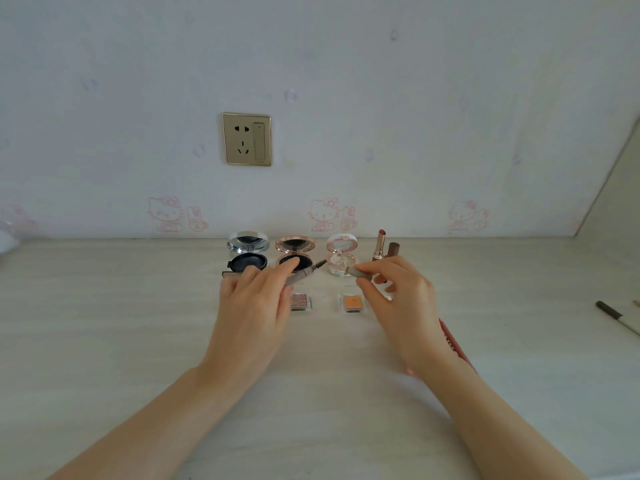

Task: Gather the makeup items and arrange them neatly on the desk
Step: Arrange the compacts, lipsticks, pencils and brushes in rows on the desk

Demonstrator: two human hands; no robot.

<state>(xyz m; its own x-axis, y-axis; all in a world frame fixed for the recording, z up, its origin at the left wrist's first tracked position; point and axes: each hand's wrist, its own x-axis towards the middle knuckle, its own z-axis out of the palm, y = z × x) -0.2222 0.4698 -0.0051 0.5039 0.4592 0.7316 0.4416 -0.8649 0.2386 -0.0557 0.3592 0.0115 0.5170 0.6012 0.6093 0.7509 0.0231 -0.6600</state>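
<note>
My left hand [256,299] grips a slim brow pencil [304,271] whose spoolie brush tip points right. My right hand [394,292] pinches its small cap [351,270], a short gap from the brush. Behind them, three open compacts stand in a row by the wall: a silver one [248,249], a rose-gold one [295,249] and a pale pink one [341,252]. An open lipstick [380,244] and a brown tube [393,249] stand to their right. Two small square eyeshadow pans, mauve [300,301] and orange [353,303], lie between my hands.
A red pencil [455,341] lies partly under my right wrist. Another dark pencil [616,315] lies near the desk's right edge. A wall socket [247,139] sits above the pale wooden desk [104,323]. Something white shows at the far left edge.
</note>
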